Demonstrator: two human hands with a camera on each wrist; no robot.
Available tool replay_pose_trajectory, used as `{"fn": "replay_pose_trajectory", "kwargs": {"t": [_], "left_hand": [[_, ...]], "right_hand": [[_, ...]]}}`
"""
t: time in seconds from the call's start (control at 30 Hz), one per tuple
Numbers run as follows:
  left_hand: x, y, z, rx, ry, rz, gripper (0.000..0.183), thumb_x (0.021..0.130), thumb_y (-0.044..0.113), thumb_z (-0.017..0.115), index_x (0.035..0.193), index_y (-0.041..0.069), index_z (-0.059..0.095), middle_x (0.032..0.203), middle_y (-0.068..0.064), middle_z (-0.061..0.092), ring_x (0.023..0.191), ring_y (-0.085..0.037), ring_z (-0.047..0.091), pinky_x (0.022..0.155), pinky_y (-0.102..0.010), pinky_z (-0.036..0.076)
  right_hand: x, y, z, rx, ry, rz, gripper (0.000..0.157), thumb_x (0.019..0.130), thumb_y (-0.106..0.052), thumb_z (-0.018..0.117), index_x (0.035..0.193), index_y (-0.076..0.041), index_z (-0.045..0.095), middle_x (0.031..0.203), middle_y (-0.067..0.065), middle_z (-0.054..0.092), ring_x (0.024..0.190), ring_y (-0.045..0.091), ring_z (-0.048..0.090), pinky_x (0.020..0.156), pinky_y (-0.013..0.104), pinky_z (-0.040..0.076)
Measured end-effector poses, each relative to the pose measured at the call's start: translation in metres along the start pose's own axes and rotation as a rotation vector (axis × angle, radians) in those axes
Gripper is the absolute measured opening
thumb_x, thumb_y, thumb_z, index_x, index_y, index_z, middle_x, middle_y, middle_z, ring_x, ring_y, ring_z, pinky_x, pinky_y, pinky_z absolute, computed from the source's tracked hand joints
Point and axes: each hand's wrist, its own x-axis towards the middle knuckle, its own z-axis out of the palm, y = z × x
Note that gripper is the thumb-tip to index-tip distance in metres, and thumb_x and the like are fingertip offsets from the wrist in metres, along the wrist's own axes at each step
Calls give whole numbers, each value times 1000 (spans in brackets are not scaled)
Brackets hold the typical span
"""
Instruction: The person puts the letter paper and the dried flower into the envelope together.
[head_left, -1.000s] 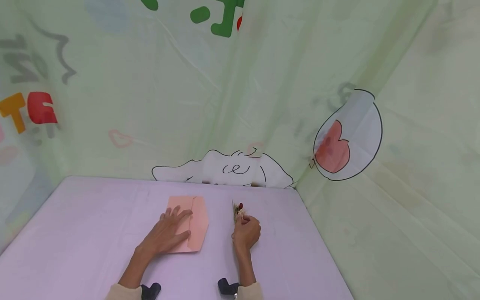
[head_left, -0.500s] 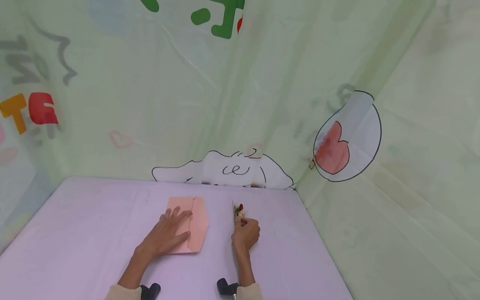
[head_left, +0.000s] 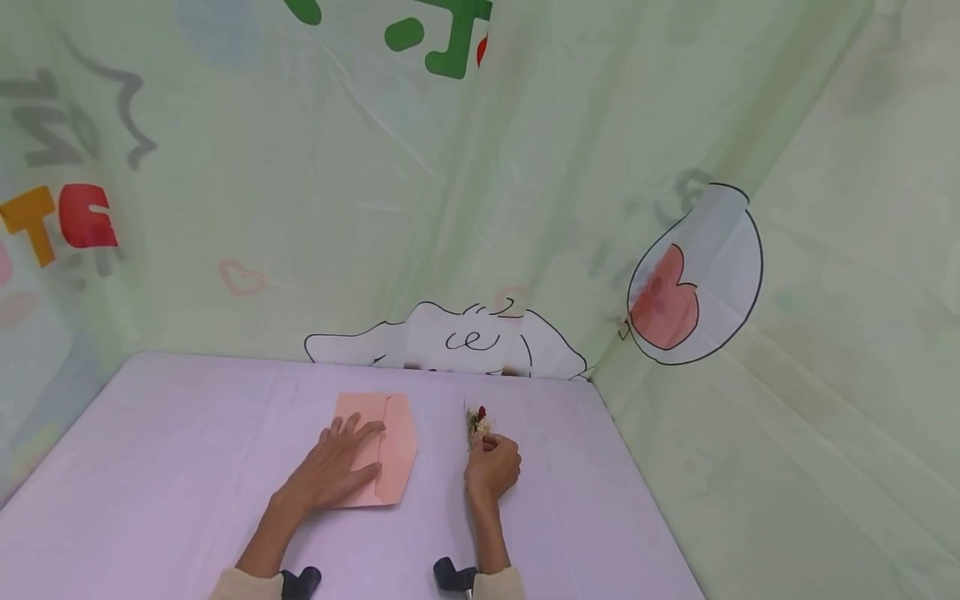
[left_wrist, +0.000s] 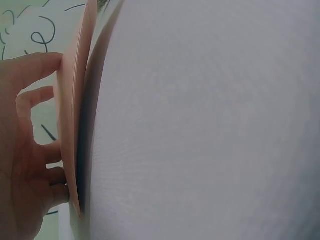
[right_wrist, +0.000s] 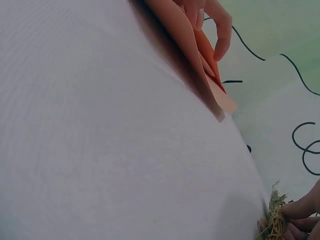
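Observation:
A pink paper envelope (head_left: pixel 397 450) lies on the table, its flap side to the right. My left hand (head_left: pixel 333 467) rests on it with spread fingers; in the left wrist view the fingertips (left_wrist: pixel 59 150) touch the paper's upper face. To the right, my right hand (head_left: pixel 493 468) pinches a small bunch of dried flowers (head_left: pixel 477 421) between thumb and fingers. The bunch has a dark red bloom, pale blossoms and greenish sprigs, and points away from me. Its stems are mostly hidden by the hand. In the right wrist view, dry sprigs (right_wrist: pixel 274 217) show beside the fingertips.
A pale lilac cloth covers the table (head_left: pixel 585 500). Light green curtains (head_left: pixel 360 208) with printed drawings and letters hang behind it and along both sides. Black wrist mounts (head_left: pixel 453 575) sit at both cuffs.
The right hand shifts very slightly while it keeps its pinch on the dried flowers. The left hand and envelope stay in place.

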Motion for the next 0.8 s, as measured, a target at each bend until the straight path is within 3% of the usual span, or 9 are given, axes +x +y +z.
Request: {"fn": "replay_pose_trajectory", "kwargs": {"t": [0.8], "left_hand": [[-1,0,-1,-7,7,13,60,104,43,66,159,21,54,171,-33,38,158,-67,28,127,-81,24]], "right_hand": [[-4,-25,-2,102,-77,-23,6,85,-3,88,87,1,84,77,17,80,71,32,77,75,55,61]]}}
